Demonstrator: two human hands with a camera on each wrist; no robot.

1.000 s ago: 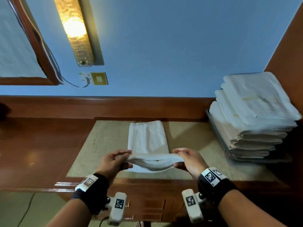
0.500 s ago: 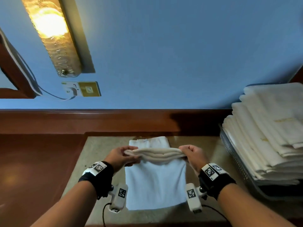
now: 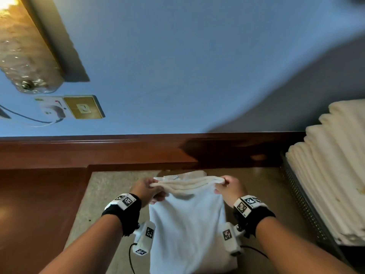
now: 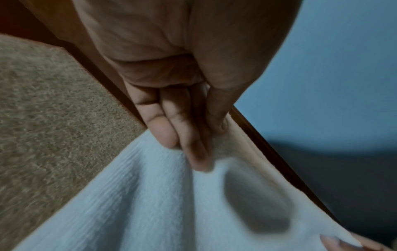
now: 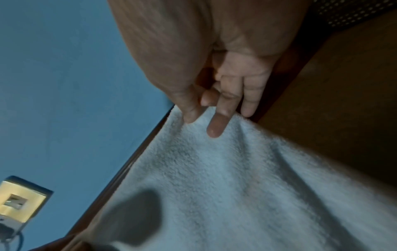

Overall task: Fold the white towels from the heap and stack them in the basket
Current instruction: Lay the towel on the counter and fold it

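Note:
A white towel [image 3: 187, 224] lies lengthwise on the beige mat [image 3: 110, 186], its near end folded over toward the far end. My left hand [image 3: 147, 187] pinches the folded edge at its left corner, thumb on top and fingers underneath [image 4: 184, 135]. At the right corner my right hand [image 3: 227, 185] pinches the same edge [image 5: 217, 122]. The edge is held just above the towel's far end. At the right stands the mesh basket [image 3: 302, 206] with a stack of folded white towels [image 3: 335, 165]. The heap is out of view.
A dark wooden counter [image 3: 39, 204] surrounds the mat, with a wooden ledge [image 3: 118, 153] and blue wall behind. A wall lamp [image 3: 25, 56] and a socket plate [image 3: 83, 106] with a plugged cable sit at the upper left.
Both hands have carried the towel's near edge away from me, over the towel to its far end. The folded part now covers most of the towel's length.

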